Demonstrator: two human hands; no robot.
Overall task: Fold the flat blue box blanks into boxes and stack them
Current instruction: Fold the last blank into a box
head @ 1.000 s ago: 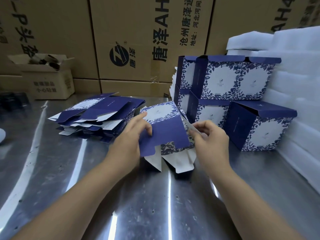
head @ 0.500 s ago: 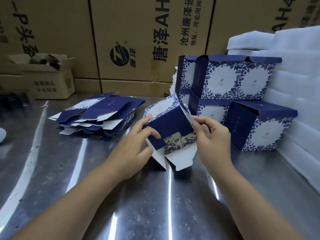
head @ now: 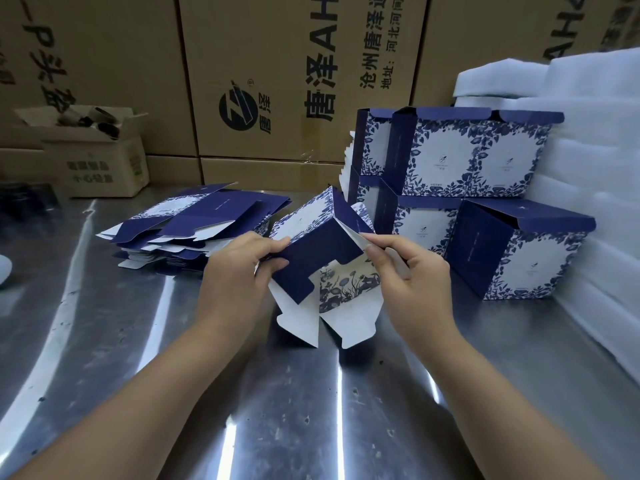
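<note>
A half-opened blue box blank point(head: 320, 251) with a white floral print is held above the metal table point(head: 277, 410), its white bottom flaps hanging loose. My left hand point(head: 239, 271) pinches its left edge. My right hand point(head: 408, 282) pinches a white side flap on its right. A loose pile of flat blue blanks point(head: 194, 230) lies behind my left hand. Folded boxes stand stacked at the back right point(head: 460, 154), with a single folded box point(head: 519, 251) in front of them.
Large brown cartons point(head: 277, 81) wall off the back. A small open carton point(head: 93, 157) sits at the back left. White foam sheets point(head: 595, 168) are piled along the right edge. A dark object point(head: 24, 199) lies at the far left.
The blank has gone from nearly flat to an opened, tilted tube. My left hand shifted to its left edge, and my right hand pulled the side flap outward.
</note>
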